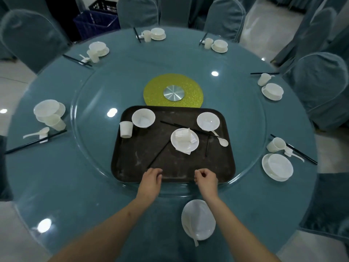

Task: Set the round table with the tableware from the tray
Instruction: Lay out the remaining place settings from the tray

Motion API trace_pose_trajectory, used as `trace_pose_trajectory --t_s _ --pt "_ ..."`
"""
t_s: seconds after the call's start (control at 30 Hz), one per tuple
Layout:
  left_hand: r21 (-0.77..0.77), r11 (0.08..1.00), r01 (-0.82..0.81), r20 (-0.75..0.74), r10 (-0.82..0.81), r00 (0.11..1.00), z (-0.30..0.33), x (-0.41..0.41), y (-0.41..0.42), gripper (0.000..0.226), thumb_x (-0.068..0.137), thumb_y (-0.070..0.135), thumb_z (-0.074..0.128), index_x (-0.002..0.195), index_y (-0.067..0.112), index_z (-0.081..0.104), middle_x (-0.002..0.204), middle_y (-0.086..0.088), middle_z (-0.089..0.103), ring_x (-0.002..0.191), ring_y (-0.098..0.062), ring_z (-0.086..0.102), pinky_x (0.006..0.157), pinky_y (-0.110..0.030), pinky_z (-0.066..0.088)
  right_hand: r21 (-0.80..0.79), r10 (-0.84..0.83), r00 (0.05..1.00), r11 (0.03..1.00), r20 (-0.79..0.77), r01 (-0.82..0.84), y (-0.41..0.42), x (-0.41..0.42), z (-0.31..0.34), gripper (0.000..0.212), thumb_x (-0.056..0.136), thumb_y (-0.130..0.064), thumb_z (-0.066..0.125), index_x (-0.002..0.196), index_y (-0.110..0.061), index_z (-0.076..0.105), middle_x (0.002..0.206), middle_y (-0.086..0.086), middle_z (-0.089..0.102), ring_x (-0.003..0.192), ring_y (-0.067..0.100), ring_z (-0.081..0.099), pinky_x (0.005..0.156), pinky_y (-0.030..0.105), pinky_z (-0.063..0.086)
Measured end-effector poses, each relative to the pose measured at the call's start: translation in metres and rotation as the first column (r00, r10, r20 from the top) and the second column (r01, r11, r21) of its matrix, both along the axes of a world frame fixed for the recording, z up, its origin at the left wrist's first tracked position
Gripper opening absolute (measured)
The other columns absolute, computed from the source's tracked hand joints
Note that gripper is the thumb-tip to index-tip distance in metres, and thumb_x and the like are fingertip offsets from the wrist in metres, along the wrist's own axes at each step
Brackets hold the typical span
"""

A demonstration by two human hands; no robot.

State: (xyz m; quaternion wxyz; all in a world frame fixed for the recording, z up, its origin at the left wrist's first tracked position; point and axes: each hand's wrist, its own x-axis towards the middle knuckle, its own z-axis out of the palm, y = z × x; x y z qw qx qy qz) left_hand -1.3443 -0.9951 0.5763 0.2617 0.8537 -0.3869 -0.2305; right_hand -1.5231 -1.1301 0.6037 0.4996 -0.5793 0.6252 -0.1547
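Note:
A dark brown tray [132, 167] lies on the glass turntable [90, 103] in front of me. It holds a white cup [126, 129], two white bowls [143, 118] [208, 121], a small plate [184, 146] with white pieces on it, a spoon [223, 142] and loose black chopsticks [159, 153]. My left hand [151, 177] and right hand [206, 179] hover at the tray's near rim, fingers loosely curled, holding nothing. Close to my right forearm, a white plate [200, 216] with a spoon on it sits on the round teal table [56, 186].
Several place settings of plate, bowl, cup, spoon and chopsticks ring the table edge, such as one at left [49, 112] and one at right [277, 166]. A yellow disc with a metal hub [173, 93] marks the centre. Covered chairs [321, 82] surround the table.

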Motion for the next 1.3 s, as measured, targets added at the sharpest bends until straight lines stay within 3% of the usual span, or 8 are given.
trace_pose_trajectory --t_s 0.4,0.53,0.67,0.83,1.0,1.13,1.2,1.3 --pt "0.031 0.961 -0.275 -0.425 0.262 0.867 0.007 0.014 -0.074 0.03 0.101 0.023 0.048 0.129 0.017 0.057 0.117 0.001 0.064 0.107 -0.016 0.059 0.091 -0.024 0.041 0.087 -0.063 0.998 0.994 0.017 0.061 -0.05 0.046 -0.021 0.011 0.092 -0.018 0.062 0.097 -0.025 0.069 0.09 -0.002 0.074 0.087 0.018 0.072 0.089 0.043 0.06" --pt "0.059 0.906 -0.419 -0.624 0.361 0.693 0.003 0.02 -0.108 0.028 0.096 0.036 0.045 0.123 0.029 0.05 0.119 -0.002 0.065 0.109 -0.019 0.061 0.1 -0.038 0.046 0.15 -0.178 0.979 0.975 0.103 0.161 -0.063 0.053 -0.034 0.02 0.094 -0.017 0.057 0.11 -0.03 0.058 0.104 -0.006 0.069 0.1 0.018 0.068 0.097 0.046 0.056" --pt "0.049 0.843 -0.535 -0.822 0.339 0.458 0.02 0.02 -0.137 0.028 0.105 0.036 0.032 0.129 0.023 0.039 0.123 -0.004 0.058 0.113 -0.019 0.054 0.097 -0.033 0.037 0.273 -0.306 0.931 0.93 0.2 0.247 -0.073 0.061 -0.033 0.027 0.095 -0.013 0.055 0.118 -0.026 0.052 0.109 -0.001 0.065 0.104 0.017 0.065 0.099 0.043 0.054" --pt "0.06 0.845 -0.531 -0.863 0.311 0.398 0.02 0.022 -0.149 0.043 0.106 0.043 0.023 0.141 0.019 0.031 0.127 -0.006 0.056 0.114 -0.017 0.055 0.097 -0.031 0.035 0.357 -0.382 0.877 0.894 0.291 0.271 -0.076 0.069 -0.032 0.02 0.095 -0.009 0.054 0.109 -0.022 0.053 0.116 0.008 0.066 0.107 0.019 0.066 0.097 0.036 0.054" --pt "0.031 0.858 -0.513 -0.879 0.268 0.394 0.029 0.019 -0.15 0.032 0.108 0.037 0.019 0.104 0.023 0.047 0.108 -0.001 0.061 0.107 -0.015 0.055 0.09 -0.027 0.038 0.367 -0.363 0.881 0.898 0.303 0.244 -0.075 0.073 -0.035 0.025 0.088 -0.01 0.064 0.11 -0.02 0.057 0.114 0.01 0.069 0.108 0.021 0.068 0.094 0.032 0.054" --pt "0.085 0.855 -0.511 -0.887 0.298 0.352 0.025 0.019 -0.145 0.058 0.105 0.052 0.019 0.151 0.019 0.021 0.134 -0.016 0.055 0.115 -0.019 0.053 0.106 -0.032 0.035 0.368 -0.362 0.888 0.896 0.282 0.249 -0.075 0.07 -0.039 0.031 0.076 -0.017 0.067 0.106 -0.022 0.059 0.114 0.01 0.069 0.109 0.022 0.067 0.096 0.037 0.055" --pt "0.113 0.849 -0.516 -0.885 0.321 0.336 0.021 0.018 -0.141 0.064 0.103 0.057 0.019 0.154 0.019 0.017 0.129 -0.017 0.058 0.114 -0.021 0.054 0.115 -0.037 0.031 0.378 -0.366 0.885 0.893 0.289 0.246 -0.073 0.067 -0.038 0.031 0.071 -0.018 0.061 0.102 -0.02 0.058 0.113 0.014 0.069 0.11 0.025 0.068 0.101 0.041 0.054" --pt "0.135 0.838 -0.529 -0.882 0.345 0.321 0.018 0.015 -0.132 0.065 0.102 0.058 0.019 0.153 0.018 0.022 0.119 -0.013 0.06 0.109 -0.02 0.055 0.116 -0.039 0.031 0.399 -0.384 0.874 0.882 0.297 0.252 -0.066 0.061 -0.035 0.018 0.09 -0.004 0.053 0.106 -0.012 0.056 0.108 0.015 0.07 0.105 0.023 0.07 0.101 0.038 0.054"
